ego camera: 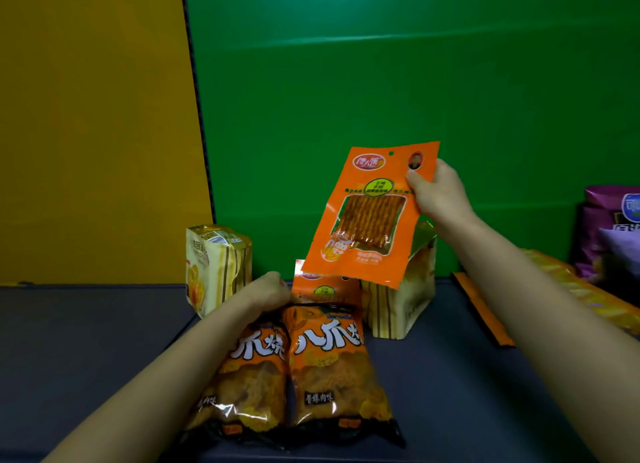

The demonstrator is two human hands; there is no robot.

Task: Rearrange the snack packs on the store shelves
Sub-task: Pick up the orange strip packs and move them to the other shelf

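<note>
The right hand (440,194) holds a flat orange snack pack (367,216) up in the air by its top right corner, thumb in front and fingers (414,178) pinched tight on the edge. The pack hangs tilted above the dark shelf (86,341), in front of a striped yellow box (401,310). Lower down, the left hand (268,291) rests at the top of two orange chip bags (325,369) lying side by side; its fingers curl down toward the bags and a second orange pack (322,287) just behind them, but I cannot tell whether they grip anything. Another yellow box (216,265) stands at the left, and purple bags (609,234) sit far right.

It looks like the lifting step of a move. Next, I judge, the raised pack needs a free spot, lowered flat or stood upright without knocking the box behind it.
</note>
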